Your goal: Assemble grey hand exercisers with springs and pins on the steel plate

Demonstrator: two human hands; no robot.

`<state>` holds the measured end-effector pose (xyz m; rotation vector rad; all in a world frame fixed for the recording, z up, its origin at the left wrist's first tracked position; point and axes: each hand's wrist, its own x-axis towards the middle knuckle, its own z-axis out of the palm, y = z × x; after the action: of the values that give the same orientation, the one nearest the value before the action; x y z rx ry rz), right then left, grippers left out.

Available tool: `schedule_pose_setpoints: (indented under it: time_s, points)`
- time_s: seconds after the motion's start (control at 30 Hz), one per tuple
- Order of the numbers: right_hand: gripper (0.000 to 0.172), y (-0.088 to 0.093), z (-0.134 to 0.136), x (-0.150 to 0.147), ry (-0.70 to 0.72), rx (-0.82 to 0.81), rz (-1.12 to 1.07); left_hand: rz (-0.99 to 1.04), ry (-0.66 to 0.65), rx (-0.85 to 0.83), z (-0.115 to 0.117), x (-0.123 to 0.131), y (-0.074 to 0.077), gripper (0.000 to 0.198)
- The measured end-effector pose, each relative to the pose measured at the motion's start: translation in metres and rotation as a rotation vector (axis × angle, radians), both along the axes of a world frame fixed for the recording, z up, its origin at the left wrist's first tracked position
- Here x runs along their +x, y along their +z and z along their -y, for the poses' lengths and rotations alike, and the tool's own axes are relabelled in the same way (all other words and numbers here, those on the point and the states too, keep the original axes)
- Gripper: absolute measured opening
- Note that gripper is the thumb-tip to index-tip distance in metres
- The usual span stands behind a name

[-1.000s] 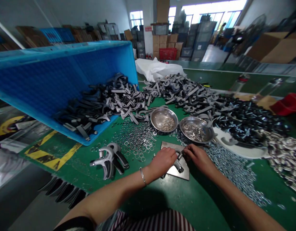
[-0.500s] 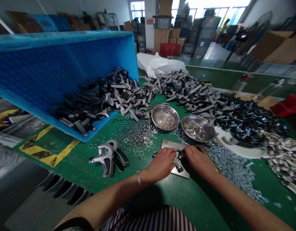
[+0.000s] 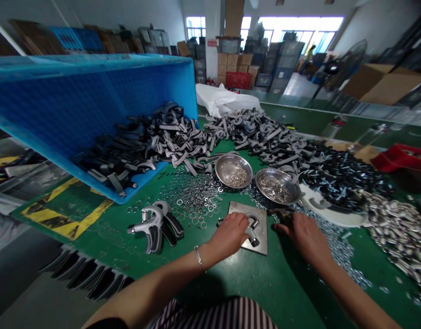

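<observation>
My left hand (image 3: 231,233) is closed on a partly assembled grey and black hand grip (image 3: 254,237), pressing it against a square metal plate (image 3: 261,214). The hook-shaped end of the piece shows beside my fingers; the rest is under my hand. To the right of the plate, my right hand (image 3: 308,237) is closed around the handle of a hammer (image 3: 281,213), its dark head pointing toward the plate. A hand grip with a spring (image 3: 155,224) stands on the table to the left.
A tipped blue crate (image 3: 94,91) spills grey grip parts (image 3: 183,141). Metal rings (image 3: 197,201) lie scattered before two steel bowls (image 3: 234,185) (image 3: 279,199) of small parts. Black pieces (image 3: 350,176), nuts (image 3: 344,256) and metal cylinders (image 3: 398,233) are heaped on the right.
My right hand has left the piece on the plate, moved right and taken hold of the hammer. My left hand stays on the hand grip. The view has tilted up slightly.
</observation>
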<state>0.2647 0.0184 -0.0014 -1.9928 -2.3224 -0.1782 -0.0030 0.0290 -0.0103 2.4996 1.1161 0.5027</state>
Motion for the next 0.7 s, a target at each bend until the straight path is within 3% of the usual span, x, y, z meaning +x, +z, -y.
schedule_pose_setpoints:
  time_s: [0.1, 0.2, 0.27, 0.4, 0.6, 0.7]
  points:
    - [0.048, -0.006, 0.012, 0.033, -0.074, -0.070, 0.062, -0.011, 0.008, 0.008, -0.001, 0.002, 0.000, 0.028]
    - [0.043, -0.005, 0.020, 0.045, -0.083, -0.109, -0.092, -0.022, 0.012, 0.018, 0.000, 0.004, 0.002, 0.028]
    - [0.039, 0.002, 0.027, 0.039, -0.080, -0.094, -0.271, -0.013, 0.007, 0.019, 0.001, 0.003, 0.003, 0.029]
    - [0.037, 0.022, 0.046, 0.009, -0.039, -0.231, -0.617, 0.002, 0.015, 0.013, 0.001, 0.003, 0.005, 0.028]
    - [0.042, 0.038, 0.050, -0.014, -0.022, -0.352, -0.583, 0.038, 0.011, -0.022, 0.001, 0.004, 0.004, 0.029]
    - [0.042, 0.050, 0.048, -0.021, 0.005, -0.373, -0.654, 0.121, 0.086, -0.091, 0.002, 0.004, 0.000, 0.046]
